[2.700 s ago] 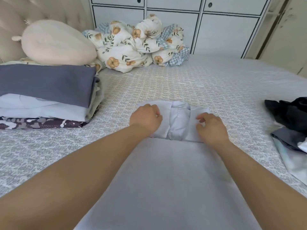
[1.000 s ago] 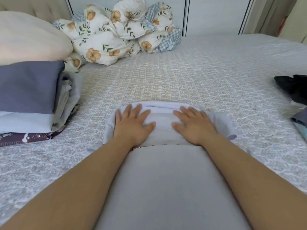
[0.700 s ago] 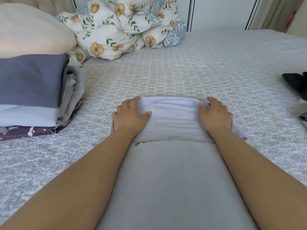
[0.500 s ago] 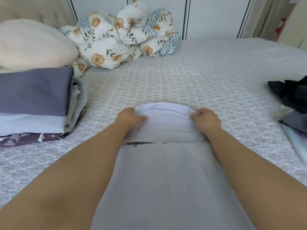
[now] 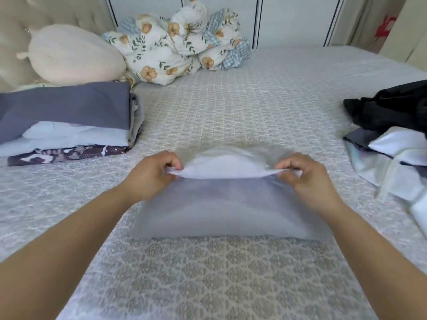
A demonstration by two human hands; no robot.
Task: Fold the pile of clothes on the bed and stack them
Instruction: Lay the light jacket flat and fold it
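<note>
Item one: a pale grey garment (image 5: 221, 204), partly folded, which we find in the middle of the bed (image 5: 231, 285), directly in front of the person. Its near edge lies flat on the patterned bedspread; its far edge is lifted clear of the cover and blurred. We cannot tell what kind of garment it is.

Item two: the left hand (image 5: 150, 176). We record it at the garment's far left corner, fingers curled, thumb and fingers pinching the raised white edge.

Item three: the right hand (image 5: 305, 179). We record it at the far right corner in the same manner, pinching the lifted edge between thumb and curled fingers. The cloth hangs taut between the two hands.

Item four: a stack of folded clothes (image 5: 67, 125) at the left side of the bed, well apart from the garment. We count a slate-grey piece on top, pale blue-white layers beneath, and a dark purple patterned piece at the bottom.

Item five: a pile of unfolded clothes (image 5: 390, 135) at the right edge, black cloth above, grey and shiny pale fabric below, loosely heaped.

Item six: a cream cushion (image 5: 74, 56) behind the stack, against a tufted headboard (image 5: 46, 12).

Item seven: a bundled floral quilt (image 5: 180, 49) at the far side of the bed, in front of white cabinet doors (image 5: 295, 19).
</note>
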